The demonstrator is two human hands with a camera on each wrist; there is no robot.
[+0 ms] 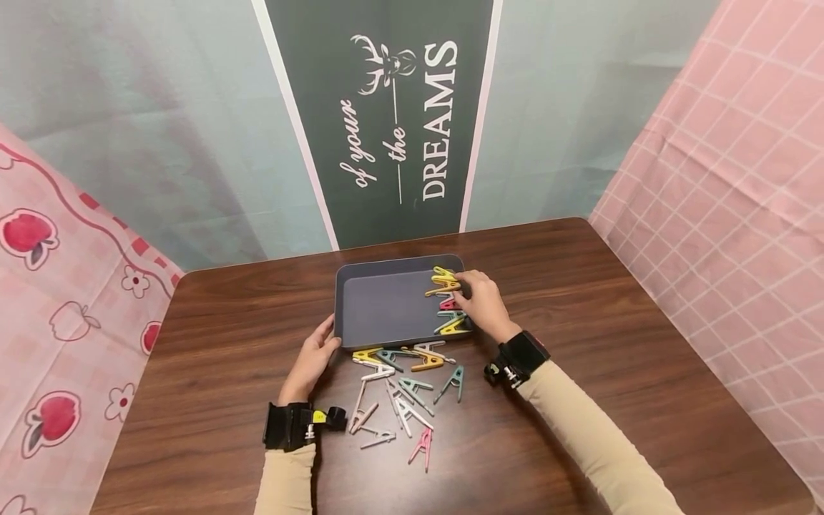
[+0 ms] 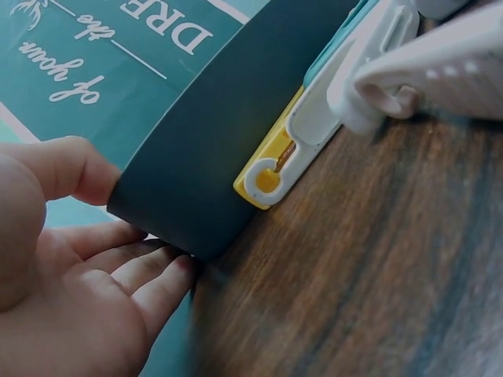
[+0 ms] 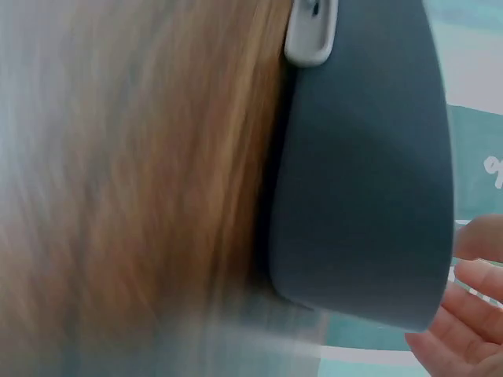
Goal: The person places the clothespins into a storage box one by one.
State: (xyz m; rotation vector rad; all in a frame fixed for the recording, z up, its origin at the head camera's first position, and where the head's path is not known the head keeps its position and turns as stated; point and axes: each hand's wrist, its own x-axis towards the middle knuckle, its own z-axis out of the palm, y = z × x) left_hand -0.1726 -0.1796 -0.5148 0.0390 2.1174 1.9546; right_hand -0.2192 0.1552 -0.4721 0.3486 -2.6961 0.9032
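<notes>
A dark grey tray (image 1: 386, 307) lies on the table. My left hand (image 1: 314, 355) holds it at its near left corner, thumb at the rim and fingers along the outside in the left wrist view. Over the tray's right side, my right hand (image 1: 484, 304) pinches an orange-yellow clothespin (image 1: 440, 287) between thumb and index finger. Other clothespins line that side: a yellow one (image 1: 443, 273) behind, then a red one (image 1: 447, 304), a green one (image 1: 450, 315) and a yellow one (image 1: 454, 327) nearer. The right wrist view shows the fingers partly hidden behind the tray wall.
Several loose clothespins lie in front of the tray, among them white ones (image 1: 412, 416), a green one (image 1: 452, 383) and a pink one (image 1: 421, 449). A yellow one (image 2: 275, 149) and a white one lie against the tray's front wall. Curtains (image 1: 193, 143) hang behind the wooden table (image 1: 579, 322).
</notes>
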